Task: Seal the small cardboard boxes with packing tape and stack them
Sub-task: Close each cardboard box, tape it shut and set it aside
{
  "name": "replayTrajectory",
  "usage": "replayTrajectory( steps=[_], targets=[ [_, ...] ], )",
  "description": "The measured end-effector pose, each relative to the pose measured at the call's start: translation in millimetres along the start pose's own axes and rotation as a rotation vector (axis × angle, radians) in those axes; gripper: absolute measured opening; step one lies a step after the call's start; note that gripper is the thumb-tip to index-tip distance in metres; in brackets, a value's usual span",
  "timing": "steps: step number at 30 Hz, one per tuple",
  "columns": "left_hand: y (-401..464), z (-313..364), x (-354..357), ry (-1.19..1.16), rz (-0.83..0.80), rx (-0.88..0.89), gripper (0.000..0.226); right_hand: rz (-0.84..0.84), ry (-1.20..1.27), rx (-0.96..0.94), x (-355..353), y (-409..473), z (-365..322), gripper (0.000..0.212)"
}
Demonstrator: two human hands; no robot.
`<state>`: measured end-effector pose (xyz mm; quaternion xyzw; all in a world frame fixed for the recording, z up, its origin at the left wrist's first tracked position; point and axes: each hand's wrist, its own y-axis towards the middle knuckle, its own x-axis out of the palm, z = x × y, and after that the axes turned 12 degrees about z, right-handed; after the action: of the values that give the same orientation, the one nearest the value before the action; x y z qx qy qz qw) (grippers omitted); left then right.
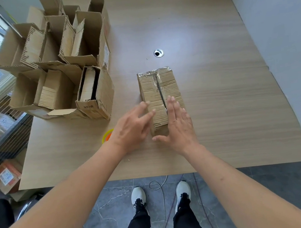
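A small cardboard box (157, 89) lies closed on the wooden table (219, 106), with clear tape running along its top seam and over its far end. My right hand (177, 127) lies flat on the near right part of the box top, fingers straight, thumb spread toward the near end. My left hand (132, 128) hovers at the box's near left edge with fingers straight and slightly blurred. A yellow and orange tape roll (107, 136) lies on the table, mostly hidden behind my left hand.
Several open, unsealed cardboard boxes (61, 63) crowd the table's far left. A round cable hole (158, 53) sits beyond the taped box. A wall runs along the right. Wire shelving with parcels stands at the left, beside the table.
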<state>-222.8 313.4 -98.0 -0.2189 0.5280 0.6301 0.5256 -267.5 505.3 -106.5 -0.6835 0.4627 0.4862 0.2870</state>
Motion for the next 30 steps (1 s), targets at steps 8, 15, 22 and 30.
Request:
replayTrajectory(
  steps=[8, 15, 22, 30],
  targets=[
    [-3.5, 10.8, 27.0, -0.108, -0.007, 0.033, 0.029, 0.276, 0.058, -0.190, -22.7, -1.5, 54.1, 0.056],
    [1.8, 13.8, 35.0, -0.163, 0.038, -0.020, 0.029, 0.287, 0.144, -0.130, -20.2, 6.0, 67.7, 0.013],
    [5.5, 13.7, 32.1, -0.214, 0.044, -0.121, 0.027, 0.336, 0.389, 0.138, -22.8, -3.2, 74.9, 0.041],
    [-0.5, 21.2, 47.2, -0.189, 0.133, -0.133, 0.014, 0.373, 0.246, 0.461, -22.8, -13.0, 34.8, 0.040]
  ],
)
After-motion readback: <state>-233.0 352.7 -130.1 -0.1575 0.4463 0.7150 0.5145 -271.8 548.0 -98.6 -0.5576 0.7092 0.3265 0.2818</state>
